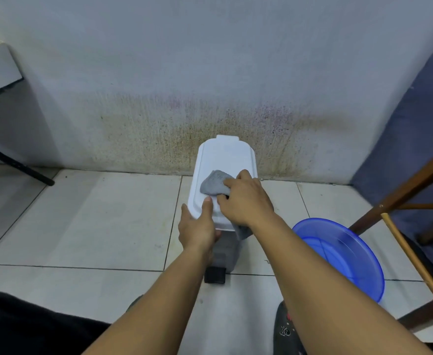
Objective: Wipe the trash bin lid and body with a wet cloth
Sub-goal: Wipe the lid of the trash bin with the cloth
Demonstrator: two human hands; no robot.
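K: Forearms, left and right, are reaching forward over dark-clothed knees at the bottom edge. Logging hands first?

M: Yes. Entry one: the left hand is gripping the lid at its near left corner, thumb lying on top, fingers curling round the rim.

K: And the other?

M: Entry two: the right hand is holding the cloth and pressing it onto the lid's near half, with its fingers bending over the bunched grey fabric. One tail of the cloth is hanging off the lid's near right edge, under the wrist.

K: Where is the bin standing?

M: It is standing on the tiled floor, far end close to the stained wall; contact is not readable. The white lid is lying closed on the grey body. A black pedal is sticking out at the base, toward the camera.

K: Surroundings?

M: A blue basin is sitting on the floor just right of the bin. A wooden chair is standing near it, farther right. A black leg is slanting down to the floor at far left.
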